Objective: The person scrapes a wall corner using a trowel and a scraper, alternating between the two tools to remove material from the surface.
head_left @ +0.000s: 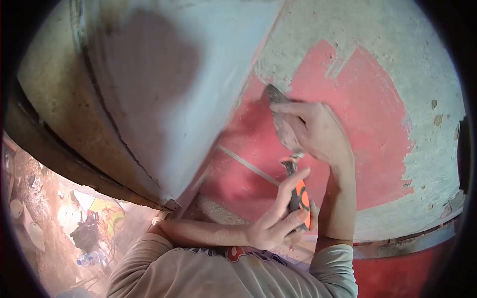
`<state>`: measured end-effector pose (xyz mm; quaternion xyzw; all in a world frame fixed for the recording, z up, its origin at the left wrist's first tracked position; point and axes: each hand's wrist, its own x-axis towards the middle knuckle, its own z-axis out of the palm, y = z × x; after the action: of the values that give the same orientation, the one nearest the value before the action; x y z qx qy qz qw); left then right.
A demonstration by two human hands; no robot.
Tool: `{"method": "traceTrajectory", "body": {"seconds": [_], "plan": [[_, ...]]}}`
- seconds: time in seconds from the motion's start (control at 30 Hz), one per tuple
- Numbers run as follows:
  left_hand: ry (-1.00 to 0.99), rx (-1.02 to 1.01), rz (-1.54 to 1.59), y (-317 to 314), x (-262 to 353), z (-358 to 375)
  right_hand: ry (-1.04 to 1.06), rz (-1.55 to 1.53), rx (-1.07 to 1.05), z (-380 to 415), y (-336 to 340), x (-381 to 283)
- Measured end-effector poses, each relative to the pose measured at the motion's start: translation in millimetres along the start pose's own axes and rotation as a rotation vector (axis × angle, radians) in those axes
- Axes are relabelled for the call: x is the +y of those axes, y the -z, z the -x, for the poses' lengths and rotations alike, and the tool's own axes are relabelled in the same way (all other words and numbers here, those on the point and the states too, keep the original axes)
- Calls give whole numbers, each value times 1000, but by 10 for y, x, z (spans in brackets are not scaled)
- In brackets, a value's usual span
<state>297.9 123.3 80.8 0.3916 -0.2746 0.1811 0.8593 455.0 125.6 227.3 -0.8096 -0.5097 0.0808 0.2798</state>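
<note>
My left hand (276, 216) is wrapped round the orange and black handle of a trowel (300, 198). Its pointed metal blade, smeared with grey material, reaches up beneath my right hand (318, 130). The fingers of my right hand pinch a small dark flat scraper (276, 94), whose tip is close to the surface near the edge of a red painted patch (367, 124). Rough grey-green coating (397, 44) surrounds the upper and right sides of that patch. A pale line crosses the red beside the trowel.
A large pale curved panel (198, 114) rises at the left and carries a dark shadow. Below it at the lower left lies littered ground with a plastic bottle (91, 259). A curved metal rim (407, 246) runs along the lower right.
</note>
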Motion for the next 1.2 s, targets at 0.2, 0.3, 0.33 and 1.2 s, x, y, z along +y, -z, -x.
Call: {"method": "traceTrajectory", "body": {"seconds": [0.2, 0.3, 0.33, 1.2], "plan": [[4, 83, 111, 82, 112, -117, 144, 314, 126, -314, -139, -21], [17, 32, 131, 13, 101, -71, 65, 269, 110, -159, -77, -116], [35, 3, 116, 17, 125, -50, 53, 246, 118, -142, -63, -144], [59, 47, 38, 99, 223, -86, 70, 427, 269, -213, -154, -212]]}}
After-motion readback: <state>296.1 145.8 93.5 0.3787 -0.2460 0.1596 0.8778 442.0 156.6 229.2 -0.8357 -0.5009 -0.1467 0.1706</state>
